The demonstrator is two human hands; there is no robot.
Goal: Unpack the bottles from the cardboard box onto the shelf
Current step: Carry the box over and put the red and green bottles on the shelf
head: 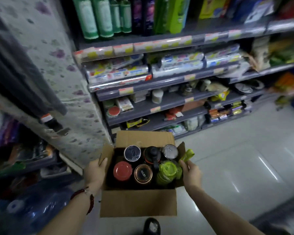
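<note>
- Head view: a cardboard box (137, 203) is seen low in the centre of the frame, its flaps folded open, above a pale tiled floor (236, 167).
- Six bottles are packed upright inside the box, in two rows of three, and only their tops are shown.
- In the far row, a dark-lidded bottle (132, 153) is placed at the left, a black-capped bottle (152, 154) in the middle and a silver-lidded bottle (171, 151) at the right.
- In the near row, a red-lidded bottle (122, 170) is placed at the left, a copper-rimmed bottle (143, 173) in the middle and a green bottle (168, 173) at the right.
- The box's left wall is gripped by the left hand (95, 173), with the thumb hooked over the edge; a red bracelet (87, 197) is worn on that wrist.
- The right side of the box is met by the right hand (191, 175), and a green strap (187, 156) is pinched between its fingertips just beside the green bottle.
- Shelves (159, 82) stocked with packaged goods fill the upper and centre right of the frame, and tall green bottles (95, 17) are lined up on the top one.
- A dark shoe (152, 226) is seen at the bottom edge, below the box.
- A blue water jug (37, 207) is seen blurred at lower left.
</note>
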